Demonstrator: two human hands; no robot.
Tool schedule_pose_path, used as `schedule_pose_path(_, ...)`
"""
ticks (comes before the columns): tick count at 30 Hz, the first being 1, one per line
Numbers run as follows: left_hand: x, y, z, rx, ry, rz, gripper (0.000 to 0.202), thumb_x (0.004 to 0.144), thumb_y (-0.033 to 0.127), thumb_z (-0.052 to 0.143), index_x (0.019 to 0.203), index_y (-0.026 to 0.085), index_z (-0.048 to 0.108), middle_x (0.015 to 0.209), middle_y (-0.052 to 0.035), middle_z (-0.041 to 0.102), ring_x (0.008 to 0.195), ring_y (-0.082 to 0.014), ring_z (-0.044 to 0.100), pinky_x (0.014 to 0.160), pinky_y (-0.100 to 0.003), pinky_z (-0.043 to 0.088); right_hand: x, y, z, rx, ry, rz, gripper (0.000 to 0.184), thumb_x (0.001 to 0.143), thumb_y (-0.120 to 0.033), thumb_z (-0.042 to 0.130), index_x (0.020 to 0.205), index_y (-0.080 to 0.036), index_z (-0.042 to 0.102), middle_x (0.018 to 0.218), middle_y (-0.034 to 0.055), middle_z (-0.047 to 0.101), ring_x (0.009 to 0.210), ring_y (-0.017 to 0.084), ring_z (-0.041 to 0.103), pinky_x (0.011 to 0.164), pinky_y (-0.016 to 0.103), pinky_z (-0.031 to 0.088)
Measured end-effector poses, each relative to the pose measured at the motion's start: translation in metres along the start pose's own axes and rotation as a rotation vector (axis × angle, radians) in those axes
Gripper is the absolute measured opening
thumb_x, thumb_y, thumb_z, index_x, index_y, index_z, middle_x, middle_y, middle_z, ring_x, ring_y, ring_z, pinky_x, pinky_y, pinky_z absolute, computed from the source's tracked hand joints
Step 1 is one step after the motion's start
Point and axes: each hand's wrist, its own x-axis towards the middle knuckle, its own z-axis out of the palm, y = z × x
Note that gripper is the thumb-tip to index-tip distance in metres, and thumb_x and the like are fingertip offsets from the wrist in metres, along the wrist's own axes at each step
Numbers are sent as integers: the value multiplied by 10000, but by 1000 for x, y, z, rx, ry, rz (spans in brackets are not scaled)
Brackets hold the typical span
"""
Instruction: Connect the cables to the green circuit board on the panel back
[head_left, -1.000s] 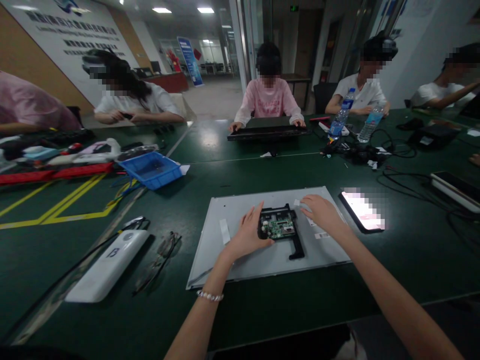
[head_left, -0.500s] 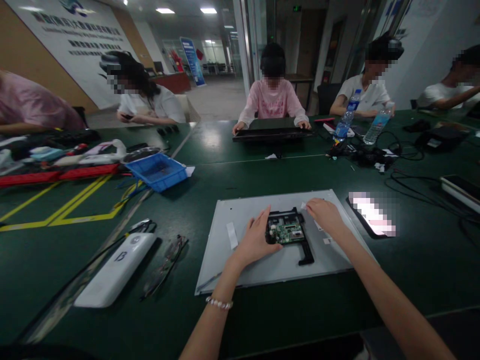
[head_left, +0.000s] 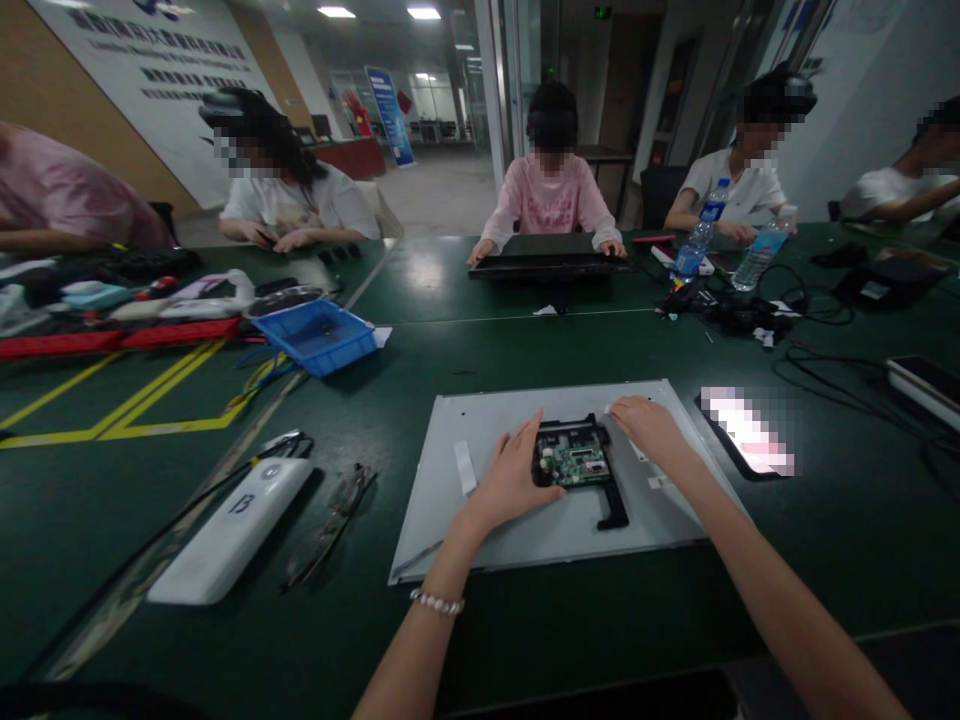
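My left hand (head_left: 514, 470) lies along the left side of a green circuit board (head_left: 576, 464), its fingers stretched out and the thumb apart near the lower edge. The board sits in a black plastic bracket (head_left: 613, 505) with an arm reaching down at the right. Beneath both is a flat light-grey panel (head_left: 480, 545). My right hand (head_left: 646, 425) is closed in a pinch at the bracket's upper right corner, on a small white piece of what looks like tape (head_left: 608, 409). A white strip (head_left: 465, 468) lies on the panel left of my left hand.
Left of the panel lie eyeglasses (head_left: 330, 530) and a white power bank (head_left: 232, 535) with a cable. A phone (head_left: 746, 432) is at its right. Farther back are a blue tray (head_left: 319, 340), bottles (head_left: 701, 235) and tangled cables (head_left: 731, 305). Several people sit across the table.
The view has shifted slightly. My left hand stays by the board; my right fingers remain pinched at the bracket's corner, with less of the white piece showing.
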Motion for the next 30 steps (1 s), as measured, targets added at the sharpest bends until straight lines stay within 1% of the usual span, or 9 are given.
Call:
schedule_pose_path(3, 0, 0, 0, 9, 4, -10, 1076, 678, 453, 642, 1456, 224, -66, 1490, -119, 252, 1355, -317, 252, 1109, -532, 134, 1, -2, 0, -15, -5, 33, 272, 936, -214, 394, 949, -154, 658, 939, 105, 667, 914, 202, 601, 730, 266, 426)
schedule_pose_path(7, -1, 1, 0, 9, 3, -6, 1071, 688, 451, 636, 1452, 229, -81, 1470, -112, 301, 1347, -308, 276, 1106, -537, 140, 3, -3, -1, -11, -23, 99, 259, 923, -211, 417, 924, -158, 671, 916, 104, 671, 893, 205, 614, 713, 263, 423)
schedule_pose_path(11, -1, 0, -1, 9, 0, 6, 1052, 674, 464, 646, 1457, 239, -19, 1485, -107, 270, 1346, -315, 275, 1105, -536, 144, 13, -11, -6, 64, 25, 164, 258, 923, -238, 425, 950, -192, 678, 944, 81, 676, 877, 192, 620, 719, 257, 423)
schedule_pose_path(13, 0, -2, 0, 17, -3, 8, 1038, 663, 469, 654, 1456, 239, 25, 1493, -109, 249, 1349, -321, 264, 1103, -537, 147, 21, -21, -10, 127, 60, 132, 244, 921, -246, 438, 985, -212, 671, 977, 65, 673, 907, 182, 611, 744, 249, 423)
schedule_pose_path(15, 1, -4, 2, 23, 0, 12, 1026, 663, 470, 654, 1454, 241, 40, 1499, -108, 235, 1354, -321, 252, 1100, -537, 148, 29, -34, -14, 182, 71, 58, 231, 916, -245, 454, 1006, -220, 665, 994, 57, 670, 932, 174, 599, 774, 243, 419)
schedule_pose_path(18, 1, -6, 4, 20, 1, 21, 1029, 667, 469, 653, 1452, 245, 26, 1501, -106, 231, 1356, -314, 250, 1103, -530, 144, 35, -52, -15, 226, 49, -47, 227, 915, -228, 454, 991, -214, 667, 985, 58, 667, 936, 170, 588, 796, 243, 416)
schedule_pose_path(20, 2, -7, 5, 17, -2, 22, 1040, 665, 468, 656, 1452, 245, 13, 1497, -108, 240, 1355, -314, 253, 1104, -530, 138, 36, -59, -12, 247, 31, -76, 233, 919, -225, 444, 970, -205, 671, 973, 61, 664, 926, 171, 584, 791, 244, 418)
schedule_pose_path(26, 2, -7, 4, 25, -15, 23, 1018, 675, 472, 644, 1452, 245, 27, 1502, -108, 225, 1359, -320, 240, 1103, -535, 142, 37, -65, -3, 348, -14, -93, 220, 911, -219, 462, 959, -184, 673, 991, 59, 654, 932, 164, 574, 820, 241, 415)
schedule_pose_path(30, 2, -4, 2, 30, -28, 35, 998, 693, 474, 623, 1455, 231, 26, 1500, -116, 227, 1363, -311, 233, 1105, -532, 138, 36, -67, -3, 364, 25, -107, 230, 914, -210, 449, 973, -184, 670, 993, 72, 643, 943, 171, 566, 830, 255, 416)
